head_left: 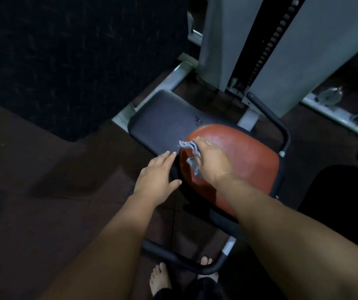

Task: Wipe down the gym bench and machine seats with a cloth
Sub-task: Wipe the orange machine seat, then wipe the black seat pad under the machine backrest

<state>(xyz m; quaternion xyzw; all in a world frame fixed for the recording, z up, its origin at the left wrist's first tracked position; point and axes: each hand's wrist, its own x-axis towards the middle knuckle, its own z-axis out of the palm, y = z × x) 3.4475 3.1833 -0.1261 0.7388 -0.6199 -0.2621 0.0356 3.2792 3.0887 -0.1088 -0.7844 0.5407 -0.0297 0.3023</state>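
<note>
The right hand (211, 162) presses a crumpled grey cloth (192, 156) onto the left edge of the red seat pad (245, 161), its grip clamped on the cloth. The left hand (157, 176) hovers just beside that edge, fingers spread apart, near the black seat pad (162, 122).

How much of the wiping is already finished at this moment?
In hand: the right hand presses the cloth on the red pad. The left hand is open, holding nothing. Nothing shows whether the black seat is wiped, so it may remain.
</note>
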